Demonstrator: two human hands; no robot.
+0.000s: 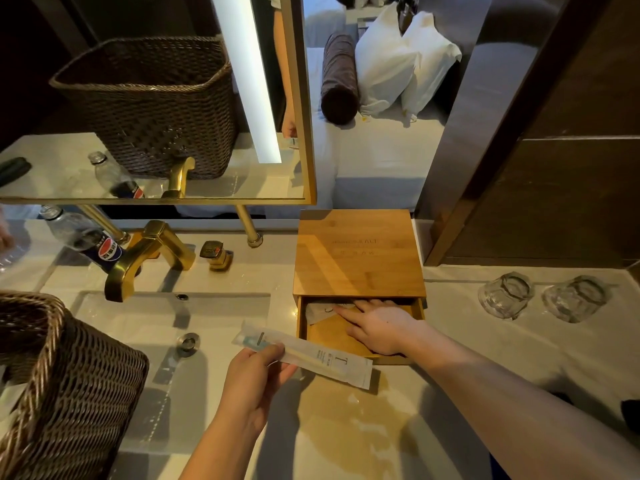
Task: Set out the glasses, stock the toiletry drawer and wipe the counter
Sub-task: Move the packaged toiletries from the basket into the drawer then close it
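**A:** So how far along did it look? Starting big — the tabletop (346, 427) was pale stone with a sink (138, 327) sunk into it, and I saw wet-looking patches shining near the front edge. My guess was the wipe hadn't happened yet, and no cloth showed anywhere.

**B:** Agreed. The wicker basket (69, 393) sat at the left over the sink's corner; I couldn't make out what was in it. Then the bamboo box (358, 258) stood right of the tap, with its drawer (332, 337) pulled out toward the person.

**A:** And the glasses (540, 297)? Two of them were mouth-down on the far right of the tabletop, side by side, well apart from the box. Looked like that part was done, unless they needed flipping.

**B:** Could be either. The drawer was the live step. The right hand (377, 327) lay flat inside it, fingers spread and gripping nothing that I could see, fingertips on a pale sachet (322, 311) at the back. Most of the drawer floor was bare, so stocking seemed barely begun.

**A:** The left hand (256, 372) pinched a wrapped toothbrush (311, 355) between thumb and fingers — held just in front of the drawer's left corner, not in it yet.

**B:** So glasses likely done, drawer in progress, wipe left.
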